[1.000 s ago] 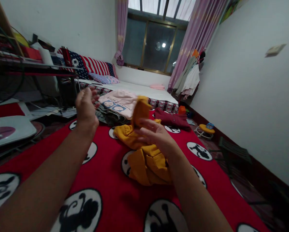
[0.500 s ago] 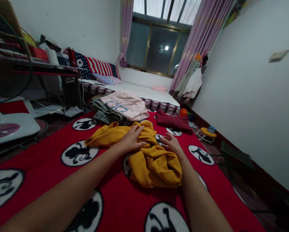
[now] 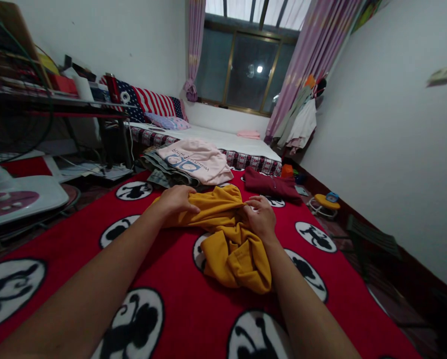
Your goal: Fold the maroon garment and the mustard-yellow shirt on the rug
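A crumpled mustard-yellow garment [image 3: 238, 254] lies bunched on the red blanket [image 3: 186, 309], which is patterned with black-and-white round figures. My left hand [image 3: 176, 202] is closed over the garment's left stretch, thumb toward the middle. Fingers of my right hand [image 3: 261, 217] pinch the cloth near the upper right of the bunch. Between the two hands the fabric runs in a loose band, and a twisted heap of it rests below, beside my right wrist. The garment's exact kind cannot be made out.
Behind the garment sit a pale pink printed top [image 3: 197, 159] on folded grey-green clothes [image 3: 167, 172], and a folded maroon garment [image 3: 271, 184]. A cluttered desk [image 3: 96, 110] stands left; a yellow-topped stool [image 3: 326, 202] is at the right. A white-covered bed [image 3: 216, 135] lies beneath the window.
My left hand has moved left along the yellow cloth and closed on it. My right hand has gone from spread fingers to pinching the fabric. The view has shifted slightly.
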### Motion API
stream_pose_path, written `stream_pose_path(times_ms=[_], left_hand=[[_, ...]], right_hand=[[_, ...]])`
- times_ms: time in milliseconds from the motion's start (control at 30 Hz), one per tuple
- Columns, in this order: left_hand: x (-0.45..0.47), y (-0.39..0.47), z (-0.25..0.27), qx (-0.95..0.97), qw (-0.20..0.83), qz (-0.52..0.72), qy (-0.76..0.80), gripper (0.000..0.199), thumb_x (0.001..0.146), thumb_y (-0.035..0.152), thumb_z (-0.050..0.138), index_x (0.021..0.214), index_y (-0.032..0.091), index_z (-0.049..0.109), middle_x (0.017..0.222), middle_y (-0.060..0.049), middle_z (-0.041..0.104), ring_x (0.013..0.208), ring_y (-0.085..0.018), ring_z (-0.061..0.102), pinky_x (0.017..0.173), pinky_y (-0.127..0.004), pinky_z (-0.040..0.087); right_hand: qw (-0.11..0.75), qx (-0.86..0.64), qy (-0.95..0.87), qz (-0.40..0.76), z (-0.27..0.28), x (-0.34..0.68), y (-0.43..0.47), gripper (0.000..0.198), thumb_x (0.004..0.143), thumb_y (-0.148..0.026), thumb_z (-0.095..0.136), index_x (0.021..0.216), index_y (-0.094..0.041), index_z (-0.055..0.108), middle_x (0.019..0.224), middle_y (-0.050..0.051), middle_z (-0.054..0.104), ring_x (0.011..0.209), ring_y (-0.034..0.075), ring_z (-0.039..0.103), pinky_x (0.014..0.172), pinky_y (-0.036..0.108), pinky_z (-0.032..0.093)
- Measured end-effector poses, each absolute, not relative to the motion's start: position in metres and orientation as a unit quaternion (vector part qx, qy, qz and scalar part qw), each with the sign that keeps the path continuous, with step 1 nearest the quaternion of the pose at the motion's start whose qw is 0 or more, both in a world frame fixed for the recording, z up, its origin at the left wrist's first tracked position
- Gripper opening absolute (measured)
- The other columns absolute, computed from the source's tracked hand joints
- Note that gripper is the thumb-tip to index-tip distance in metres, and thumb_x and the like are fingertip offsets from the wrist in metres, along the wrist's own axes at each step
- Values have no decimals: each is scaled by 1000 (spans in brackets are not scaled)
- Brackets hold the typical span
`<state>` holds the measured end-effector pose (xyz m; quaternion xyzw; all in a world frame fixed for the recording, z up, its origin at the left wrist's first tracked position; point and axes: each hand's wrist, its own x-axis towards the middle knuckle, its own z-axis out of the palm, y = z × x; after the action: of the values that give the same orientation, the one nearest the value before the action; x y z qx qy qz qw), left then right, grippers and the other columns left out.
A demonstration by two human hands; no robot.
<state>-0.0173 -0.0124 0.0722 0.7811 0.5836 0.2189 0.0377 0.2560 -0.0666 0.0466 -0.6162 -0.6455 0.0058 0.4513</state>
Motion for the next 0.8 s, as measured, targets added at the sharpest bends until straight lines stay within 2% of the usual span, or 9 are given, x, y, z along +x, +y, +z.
stream_pose_path(times_ms=[67, 133, 300, 367, 433, 533, 600, 700, 800], left_hand=[[-22, -14, 79, 780, 61, 227, 580, 32, 55, 41, 77, 82, 24, 77, 78, -5, 73, 76, -26, 67, 62, -27, 48], [-16, -22, 89, 772, 87, 296, 555, 21, 65, 37, 68, 75, 21, 77, 72, -4, 72, 72, -24, 66, 60, -26, 46], [28, -61, 116, 744, 317, 462, 364, 37, 70, 45, 67, 86, 13, 75, 77, -4, 72, 70, -18, 64, 62, -25, 49], [41, -72, 122, 735, 390, 455, 317, 40, 68, 50, 70, 84, 13, 74, 78, -4, 72, 69, -17, 64, 61, -24, 50], [46, -73, 122, 730, 413, 445, 315, 44, 65, 55, 73, 79, 14, 73, 73, -3, 70, 64, -15, 63, 57, -23, 49], [40, -60, 114, 693, 412, 475, 353, 56, 69, 67, 65, 78, 13, 72, 66, -4, 67, 60, -15, 61, 55, -25, 50], [34, -49, 105, 685, 397, 485, 372, 61, 74, 70, 58, 86, 12, 73, 75, -7, 70, 70, -18, 65, 62, -28, 54], [29, -37, 88, 739, 340, 438, 383, 57, 72, 60, 68, 107, 15, 71, 106, -10, 71, 98, -25, 66, 83, -36, 53], [30, -36, 69, 805, 279, 372, 368, 68, 63, 44, 79, 125, 20, 64, 130, -10, 61, 119, -30, 56, 102, -40, 44]], right_hand=[[447, -637, -628, 12, 52, 256, -69, 16, 78, -26, 60, 83, -24, 75, 100, 5, 66, 79, 20, 60, 70, 33, 48], [431, -616, -659, 18, 59, 252, -72, 20, 76, -24, 61, 91, -25, 75, 104, 4, 65, 74, 18, 59, 69, 32, 48], [416, -460, -782, 57, 74, 228, -84, 67, 66, -23, 72, 131, -28, 57, 133, 6, 54, 106, 25, 59, 90, 37, 49], [419, -447, -787, 78, 77, 222, -87, 50, 69, -24, 68, 119, -23, 65, 121, 6, 62, 105, 26, 60, 92, 39, 49], [441, -460, -755, 152, 79, 224, -87, 24, 74, -26, 61, 95, -20, 71, 95, 5, 69, 88, 24, 64, 80, 37, 53], [522, -486, -629, 310, 85, 240, -83, 17, 70, -34, 64, 74, -18, 68, 65, 1, 65, 61, 20, 63, 56, 31, 53], [633, -469, -512, 343, 91, 257, -77, 24, 63, -38, 70, 74, -18, 64, 62, 0, 63, 57, 18, 62, 52, 30, 53], [801, -392, -360, 274, 98, 288, -67, 32, 60, -35, 72, 86, -19, 60, 80, 0, 66, 71, 16, 65, 65, 29, 56], [838, -405, -311, 193, 97, 314, -58, 47, 63, -30, 66, 109, -23, 54, 112, 4, 63, 93, 16, 65, 77, 30, 55]])
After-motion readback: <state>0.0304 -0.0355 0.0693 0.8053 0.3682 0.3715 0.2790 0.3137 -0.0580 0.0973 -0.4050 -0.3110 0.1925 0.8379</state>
